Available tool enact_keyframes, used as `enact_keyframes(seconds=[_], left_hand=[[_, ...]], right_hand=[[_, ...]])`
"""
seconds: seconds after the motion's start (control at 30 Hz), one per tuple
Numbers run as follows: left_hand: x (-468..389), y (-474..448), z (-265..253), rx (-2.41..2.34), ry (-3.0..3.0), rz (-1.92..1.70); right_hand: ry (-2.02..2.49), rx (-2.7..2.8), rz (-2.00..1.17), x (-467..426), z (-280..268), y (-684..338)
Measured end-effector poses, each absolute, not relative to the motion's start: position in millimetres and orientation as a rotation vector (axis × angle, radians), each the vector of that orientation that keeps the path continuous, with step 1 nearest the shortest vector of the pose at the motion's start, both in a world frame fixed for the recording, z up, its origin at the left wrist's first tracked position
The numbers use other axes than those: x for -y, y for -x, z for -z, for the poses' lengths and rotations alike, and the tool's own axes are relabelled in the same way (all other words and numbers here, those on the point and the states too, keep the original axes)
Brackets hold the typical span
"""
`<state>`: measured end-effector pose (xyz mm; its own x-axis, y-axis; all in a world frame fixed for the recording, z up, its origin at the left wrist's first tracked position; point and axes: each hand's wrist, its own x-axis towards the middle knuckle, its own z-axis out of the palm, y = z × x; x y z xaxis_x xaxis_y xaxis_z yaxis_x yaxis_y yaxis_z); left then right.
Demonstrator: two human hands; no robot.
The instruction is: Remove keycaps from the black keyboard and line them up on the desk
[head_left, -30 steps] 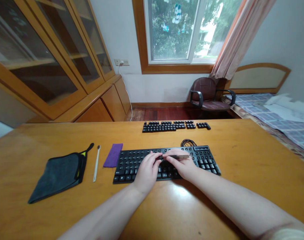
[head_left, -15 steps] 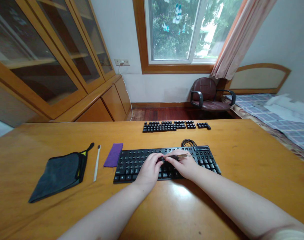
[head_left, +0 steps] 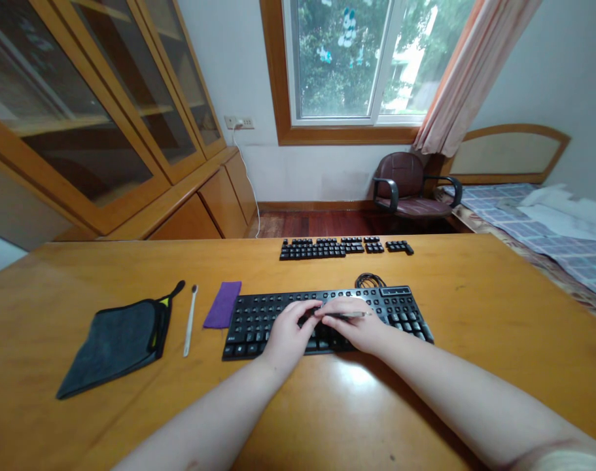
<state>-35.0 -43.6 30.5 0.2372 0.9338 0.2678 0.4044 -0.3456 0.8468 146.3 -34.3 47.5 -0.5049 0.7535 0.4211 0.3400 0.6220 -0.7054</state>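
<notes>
A black keyboard (head_left: 258, 327) lies on the desk in front of me. Its upper left and middle rows show bare switch posts, while keycaps sit on the bottom row and the number pad. My right hand (head_left: 354, 322) is over its middle, fingers closed around a thin, slim tool (head_left: 349, 315) that points left; its exact kind is unclear. Close beside it, my left hand (head_left: 288, 330) is curled over the keys with thumb and fingers drawn together. Whatever lies between the left fingertips is hidden.
Removed black keycaps (head_left: 312, 250) lie in rows along the far desk edge. A purple cloth (head_left: 222, 305), a white toothbrush (head_left: 190, 320) and a folded grey cloth (head_left: 116, 337) lie to the left. The coiled cable (head_left: 369, 280) sits behind the keyboard.
The thin tool in my right hand has turned slightly and its blur is gone. Both hands have shifted only a little over the same part of the keyboard.
</notes>
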Motion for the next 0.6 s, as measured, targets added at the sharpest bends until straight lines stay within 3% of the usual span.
enact_keyframes(seconds=[0.47,0.6], left_hand=[[40,32,-25,-1.166,-1.496,-1.169],[42,32,-21,-1.117,-1.553,-1.117]], right_hand=[[0.897,1.91,-0.624,32,-46,-157],[1.029,2.105,-0.561,28,-50,-160]])
